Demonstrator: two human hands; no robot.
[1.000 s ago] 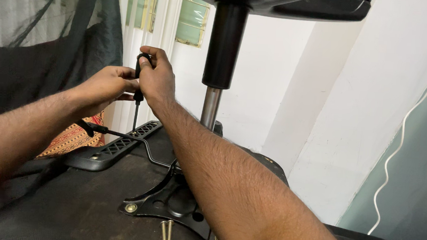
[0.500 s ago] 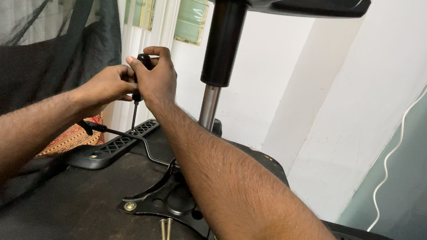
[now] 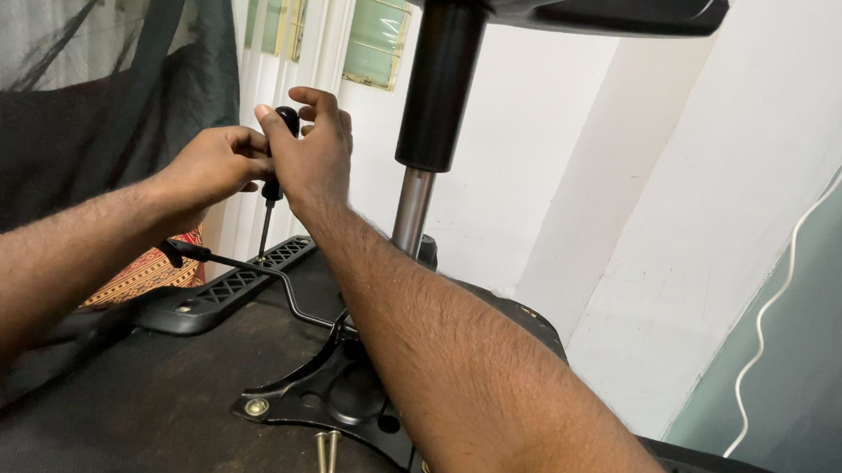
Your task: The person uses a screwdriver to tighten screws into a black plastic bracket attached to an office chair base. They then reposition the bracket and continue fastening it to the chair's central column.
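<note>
Screwdriver [image 3: 273, 172] upright btwn both hands [image 3: 211, 165], tip on armrest [image 3: 230, 287].

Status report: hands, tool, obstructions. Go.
Both hands, left hand and right hand, closed on upright screwdriver. Tip hidden behind armrest. Two loose bolts by mounting plate.

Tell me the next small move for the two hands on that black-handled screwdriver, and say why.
Probably keep turning the black-handled screwdriver in place, pressing down. The right hand wraps its handle top, the left hand steadies it beside, and the shaft stands upright on the black perforated plastic armrest. Two loose brass screws lie by the black metal seat plate, so fastening looks unfinished.
</note>
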